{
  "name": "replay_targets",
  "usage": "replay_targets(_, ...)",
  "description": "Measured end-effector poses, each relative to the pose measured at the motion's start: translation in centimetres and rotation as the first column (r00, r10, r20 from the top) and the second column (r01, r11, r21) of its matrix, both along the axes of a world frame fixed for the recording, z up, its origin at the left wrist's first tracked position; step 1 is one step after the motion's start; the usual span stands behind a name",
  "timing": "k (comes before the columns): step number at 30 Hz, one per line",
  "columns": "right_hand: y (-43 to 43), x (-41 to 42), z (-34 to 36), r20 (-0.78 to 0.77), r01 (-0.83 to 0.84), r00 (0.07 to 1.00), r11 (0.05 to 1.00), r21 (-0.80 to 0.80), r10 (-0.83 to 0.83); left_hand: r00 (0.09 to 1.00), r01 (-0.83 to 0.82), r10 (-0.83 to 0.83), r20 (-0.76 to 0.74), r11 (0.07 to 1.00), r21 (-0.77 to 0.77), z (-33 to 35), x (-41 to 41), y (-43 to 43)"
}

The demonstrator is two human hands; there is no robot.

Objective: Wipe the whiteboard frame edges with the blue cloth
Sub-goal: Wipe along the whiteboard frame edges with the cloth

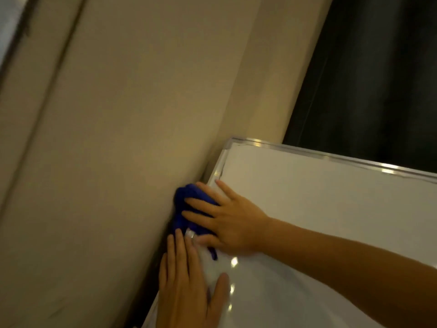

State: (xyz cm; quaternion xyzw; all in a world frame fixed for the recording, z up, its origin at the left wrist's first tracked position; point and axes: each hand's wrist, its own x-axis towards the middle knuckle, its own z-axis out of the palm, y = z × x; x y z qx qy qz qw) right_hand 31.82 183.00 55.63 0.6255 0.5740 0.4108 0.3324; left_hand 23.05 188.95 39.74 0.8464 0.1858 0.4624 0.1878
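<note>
A whiteboard with a silver metal frame fills the lower right, its left frame edge close against a beige wall. A crumpled blue cloth lies over that left frame edge, a little below the top left corner. My right hand lies on the cloth with fingers spread, pressing it onto the frame. Just below, my left hand rests flat on the left edge of the board, fingers pointing up toward the cloth, thumb on the white surface.
The beige wall runs along the left of the board with only a narrow dark gap between them. A dark window or curtain is behind the board's top edge. A door or panel edge shows at the far left.
</note>
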Motion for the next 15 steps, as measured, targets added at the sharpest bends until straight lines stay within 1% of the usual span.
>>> replay_targets(1,0.0,0.7,2.1,0.021,0.043,0.999,0.995,0.086,-0.044,1.0,0.022,-0.022,-0.017,1.0,-0.007,0.9,0.2,0.1)
replay_targets(3,0.1,2.0,6.1,-0.023,0.14,0.99,0.951,0.274,-0.139,0.994,0.054,-0.056,-0.089,0.998,-0.032,3.1,0.6,0.1)
replay_targets(4,0.3,2.5,7.5,-0.048,0.172,0.985,0.924,0.342,-0.165,0.992,0.052,-0.054,-0.115,0.998,-0.022,4.1,1.3,0.1)
replay_targets(5,0.7,3.0,8.4,-0.07,0.187,0.982,0.9,0.395,-0.174,0.995,0.036,-0.034,-0.097,0.999,0.018,4.9,2.2,0.2)
replay_targets(7,1.4,3.6,9.9,-0.115,0.2,0.98,0.844,0.497,-0.165,0.998,0.049,-0.048,-0.035,0.998,0.031,7.1,3.6,0.6)
replay_targets(9,1.7,4.2,11.2,-0.141,0.205,0.978,0.796,0.57,-0.152,0.998,0.063,-0.063,0.004,0.996,0.059,9.5,4.7,1.1)
replay_targets(12,0.8,5.2,12.9,-0.074,0.163,0.986,0.764,0.624,-0.149,0.995,0.073,-0.079,0.056,0.992,0.102,12.0,5.7,1.9)
replay_targets(15,-1.1,5.7,14.8,-0.078,0.177,0.982,0.693,0.699,-0.171,0.992,0.049,-0.066,0.109,0.987,0.151,13.6,6.7,2.8)
